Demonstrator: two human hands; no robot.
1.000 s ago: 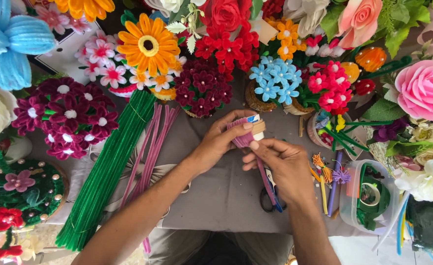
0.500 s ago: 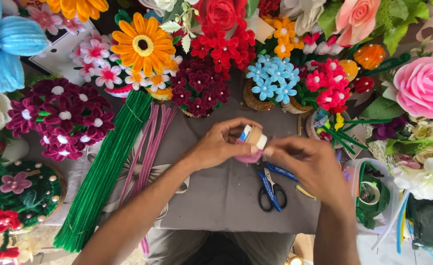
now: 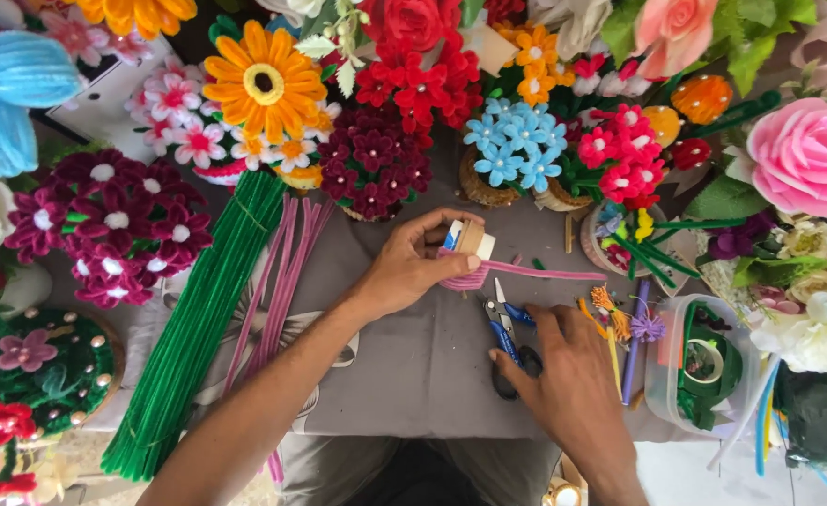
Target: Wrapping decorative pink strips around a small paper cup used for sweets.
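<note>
Since the earlier frame the right hand [image 3: 563, 370] has been lowered, fingers spread, onto the blue-handled scissors [image 3: 507, 339], which are best gripped firmly while the small white cylindrical spool wound with pink pipe cleaner [image 3: 467, 255] is kept pinched in the left hand [image 3: 413, 267].

Pink pipe cleaner [image 3: 535, 272]; blue-handled scissors [image 3: 507, 342]; green stem bundle [image 3: 203, 319] left of centre; orange flower [image 3: 264, 82] upper left; grey cloth [image 3: 413, 365].

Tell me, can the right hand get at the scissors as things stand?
Probably yes. The right hand already lies flat over the scissors on the grey cloth, fingers at the handles, with nothing between them. The left hand holds a small bottle off to the side.
</note>
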